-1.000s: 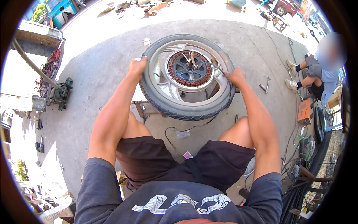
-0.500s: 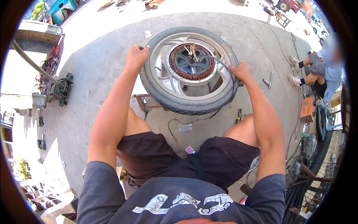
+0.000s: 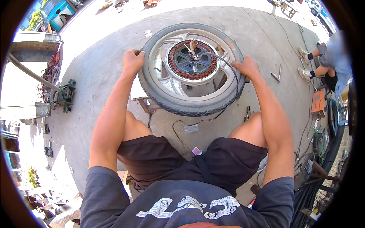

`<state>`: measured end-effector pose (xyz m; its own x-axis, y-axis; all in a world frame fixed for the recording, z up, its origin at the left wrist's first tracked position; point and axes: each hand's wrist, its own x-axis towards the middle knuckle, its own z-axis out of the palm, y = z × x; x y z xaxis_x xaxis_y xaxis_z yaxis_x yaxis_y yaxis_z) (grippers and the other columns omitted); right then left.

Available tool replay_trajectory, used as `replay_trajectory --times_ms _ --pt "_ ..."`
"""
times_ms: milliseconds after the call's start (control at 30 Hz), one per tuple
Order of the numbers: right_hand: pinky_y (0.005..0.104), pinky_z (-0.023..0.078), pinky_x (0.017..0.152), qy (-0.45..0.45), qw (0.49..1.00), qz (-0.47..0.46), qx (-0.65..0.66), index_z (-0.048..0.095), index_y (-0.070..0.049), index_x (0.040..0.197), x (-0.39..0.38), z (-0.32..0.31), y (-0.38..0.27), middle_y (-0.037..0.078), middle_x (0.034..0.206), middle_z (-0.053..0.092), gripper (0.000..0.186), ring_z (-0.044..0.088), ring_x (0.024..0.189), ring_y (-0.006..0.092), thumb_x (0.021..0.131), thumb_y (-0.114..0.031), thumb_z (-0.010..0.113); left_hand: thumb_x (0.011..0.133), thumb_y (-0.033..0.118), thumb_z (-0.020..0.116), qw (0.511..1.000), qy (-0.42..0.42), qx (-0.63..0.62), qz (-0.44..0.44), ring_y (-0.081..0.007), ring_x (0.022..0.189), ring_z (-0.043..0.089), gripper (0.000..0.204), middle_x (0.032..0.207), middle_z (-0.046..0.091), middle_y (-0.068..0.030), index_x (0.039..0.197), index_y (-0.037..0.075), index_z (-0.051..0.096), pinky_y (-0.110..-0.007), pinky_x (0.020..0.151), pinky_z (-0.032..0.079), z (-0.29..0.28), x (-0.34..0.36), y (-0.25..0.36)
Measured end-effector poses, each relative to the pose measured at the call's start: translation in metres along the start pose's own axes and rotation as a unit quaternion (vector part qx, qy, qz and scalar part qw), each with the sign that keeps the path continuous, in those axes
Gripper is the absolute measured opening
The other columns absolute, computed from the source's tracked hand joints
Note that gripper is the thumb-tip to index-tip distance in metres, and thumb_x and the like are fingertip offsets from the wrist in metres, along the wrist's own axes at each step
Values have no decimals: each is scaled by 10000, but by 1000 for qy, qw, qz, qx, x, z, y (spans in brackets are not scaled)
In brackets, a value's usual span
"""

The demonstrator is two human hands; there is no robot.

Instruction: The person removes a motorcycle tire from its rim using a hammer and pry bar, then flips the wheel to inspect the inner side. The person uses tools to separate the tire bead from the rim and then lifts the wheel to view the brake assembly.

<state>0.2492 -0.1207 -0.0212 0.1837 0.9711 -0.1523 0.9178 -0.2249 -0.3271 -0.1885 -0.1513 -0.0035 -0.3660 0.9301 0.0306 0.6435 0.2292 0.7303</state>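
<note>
A wheel with a black tyre (image 3: pixel 182 109) and silver cast spokes lies nearly flat in front of me. In its middle sits a hub motor (image 3: pixel 192 62) with a ring of reddish-brown windings. A black cable (image 3: pixel 238 81) runs from the axle across the right rim and down past the tyre. My left hand (image 3: pixel 134 62) is closed round the tyre's left edge. On the opposite side, my right hand (image 3: pixel 246 69) grips the tyre, thumb on top; its fingers underneath are hidden. Part of a low wooden stand (image 3: pixel 143 104) shows beneath the wheel.
Pliers (image 3: pixel 247 114) lie by my right knee, near a clear plastic scrap (image 3: pixel 191 129). A metal T-handled tool (image 3: pixel 278 74) rests on the concrete farther right. Beyond it are an orange box (image 3: pixel 318 104) and a seated person (image 3: pixel 329 64). A green vise-like device (image 3: pixel 66 95) stands left.
The wheel and both hands appear slightly farther left and up in the picture, while the surroundings have shifted too. Both hands keep their hold on the tyre.
</note>
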Motion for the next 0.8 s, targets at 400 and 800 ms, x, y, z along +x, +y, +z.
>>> replay_trajectory --times_ms 400,800 --pt "437 549 900 -11 1000 20 -3 686 55 1143 -5 -4 -6 273 1129 700 712 694 1065 371 748 -527 798 922 219 671 999 1 -12 37 -232 907 699 360 1009 745 -198 1108 -86 718 -368 846 523 6 -4 6" --pt "420 553 869 -48 995 48 66 696 103 1109 0 7 0 282 1078 710 825 711 1009 369 741 -633 753 781 653 716 983 -71 160 -58 -329 897 728 846 975 726 -248 1041 -151 696 -406 822 554 13 32 -30"
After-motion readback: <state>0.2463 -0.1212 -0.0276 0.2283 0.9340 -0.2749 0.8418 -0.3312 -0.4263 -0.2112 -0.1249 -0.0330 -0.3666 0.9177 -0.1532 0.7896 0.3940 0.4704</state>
